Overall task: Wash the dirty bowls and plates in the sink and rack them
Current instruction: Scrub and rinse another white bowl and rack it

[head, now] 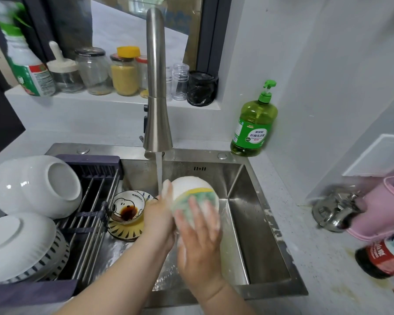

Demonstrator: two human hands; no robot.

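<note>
Centre: gripping bowl [191, 184] in left hand [158, 215], pressing sponge [199, 197] under flat right hand [198, 242] | left: draining white bowls [32, 185] on rack [93, 208] | remaining: sauce dish [126, 208], plate [123, 234]

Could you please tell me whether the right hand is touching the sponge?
Touching. The head view shows the right hand pressed flat on the sponge against the white bowl, with no gap between them.

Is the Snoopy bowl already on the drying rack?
No, the Snoopy bowl sits on patterned plates inside the sink, beside the rack.
</note>
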